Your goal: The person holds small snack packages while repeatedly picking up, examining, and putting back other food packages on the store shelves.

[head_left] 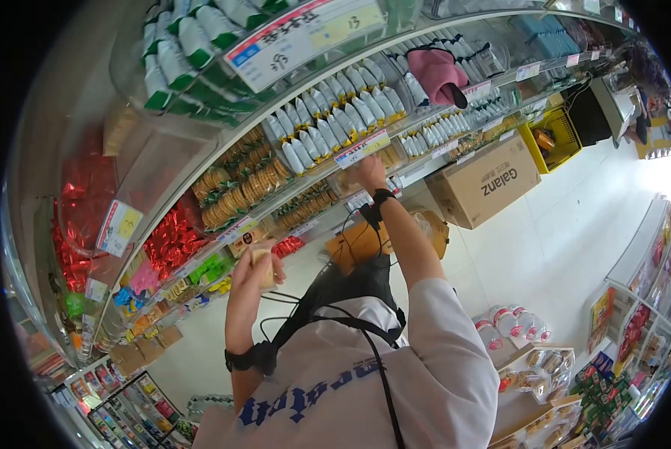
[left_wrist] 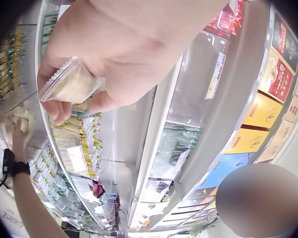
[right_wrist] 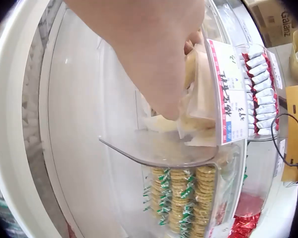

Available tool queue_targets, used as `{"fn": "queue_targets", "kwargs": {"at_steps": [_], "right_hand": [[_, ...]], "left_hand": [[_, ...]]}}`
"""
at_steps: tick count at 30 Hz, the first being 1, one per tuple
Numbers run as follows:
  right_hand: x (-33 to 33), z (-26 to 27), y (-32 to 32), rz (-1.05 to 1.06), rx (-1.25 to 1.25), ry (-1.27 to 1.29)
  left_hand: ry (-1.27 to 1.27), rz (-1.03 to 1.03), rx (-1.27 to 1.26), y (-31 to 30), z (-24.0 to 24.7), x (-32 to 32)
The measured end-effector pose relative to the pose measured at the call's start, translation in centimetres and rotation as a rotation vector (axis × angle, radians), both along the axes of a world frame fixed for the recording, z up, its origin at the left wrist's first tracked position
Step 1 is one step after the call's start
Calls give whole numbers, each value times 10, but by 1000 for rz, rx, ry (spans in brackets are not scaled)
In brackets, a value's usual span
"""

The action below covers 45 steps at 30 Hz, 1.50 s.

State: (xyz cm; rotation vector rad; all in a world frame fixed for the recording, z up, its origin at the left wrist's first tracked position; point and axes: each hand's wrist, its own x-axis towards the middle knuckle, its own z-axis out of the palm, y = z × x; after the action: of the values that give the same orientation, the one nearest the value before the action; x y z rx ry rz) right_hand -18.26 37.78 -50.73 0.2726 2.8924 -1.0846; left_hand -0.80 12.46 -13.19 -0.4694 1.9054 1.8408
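Observation:
My left hand (head_left: pixel 252 280) (left_wrist: pixel 124 44) holds a small beige packet (head_left: pixel 263 268) (left_wrist: pixel 72 84) in clear crimped wrapping, pinched between curled fingers, away from the shelf front. The right hand (head_left: pixel 370 173) (left_wrist: pixel 19 133) (right_wrist: pixel 159 64) reaches down into a clear shelf bin among flat, pale wrapped packets (right_wrist: pixel 199 104). A price card (right_wrist: pixel 231 91) stands on the bin's front beside that hand. Most of the right fingers are hidden by the hand and the packets, so their hold cannot be made out.
Round crackers (head_left: pixel 246 187) (right_wrist: pixel 179 198) fill the neighbouring bin. White-wrapped snacks (head_left: pixel 335 123) lie above, with a pink cloth item (head_left: pixel 434 71) further along. A Galanz carton (head_left: pixel 485 179) and a yellow basket (head_left: pixel 567 135) stand by the lower shelf. Across the aisle are more shelves (head_left: pixel 635 292).

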Motion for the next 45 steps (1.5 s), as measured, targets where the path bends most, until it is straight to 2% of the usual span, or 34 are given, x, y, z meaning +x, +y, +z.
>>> {"fn": "queue_targets", "kwargs": {"at_steps": [1,4,5,8,10,11,13,17,25,29,32,34,37,38,40,43,45], "right_hand": [[-3,9,2,-109,-67,70],[-17,15,17,90,-126,-27],[-17,14,18,79,-95,-66],[-30,-36,10,92,96,71],[-27,-9,6,15,-61,-150],[-37,-12,3,-40,-63,-201],[-52,-32,-2,-115,-39,-246],[-66,-86,-15,-113,142,-87],[-53,-70,-9,-16,139,-177],[-60,-87,-8,-128,-142,-258],[-51,-52,0,-127,-316,-258],[-50,-59,1,-117,-412,-209],[-61,-88,3,-51,-379,-183],[-57,-91,3,-128,-426,-122],[-41,-60,11,-281,-510,6],[-9,21,31,-377,-604,-23],[9,22,32,-343,-784,-23]], "left_hand": [[-8,12,-13,0,-5,1],[-39,23,-13,-1,-12,5],[-52,29,-11,1,-13,6],[-78,25,-17,-1,-20,5],[-116,44,-20,0,-24,8],[-122,32,-28,-1,-27,8],[-131,30,-32,1,-28,9],[-148,59,-99,10,-27,12],[-158,66,-55,15,-33,11],[-145,33,-23,20,-35,8],[-135,19,-12,23,-36,5],[-118,5,-29,26,-34,3],[-118,20,-31,32,-32,1],[-122,29,-28,33,-31,0],[-130,32,-5,30,-33,0],[-145,29,48,26,-37,-5],[-157,35,104,26,-38,-8]]}}
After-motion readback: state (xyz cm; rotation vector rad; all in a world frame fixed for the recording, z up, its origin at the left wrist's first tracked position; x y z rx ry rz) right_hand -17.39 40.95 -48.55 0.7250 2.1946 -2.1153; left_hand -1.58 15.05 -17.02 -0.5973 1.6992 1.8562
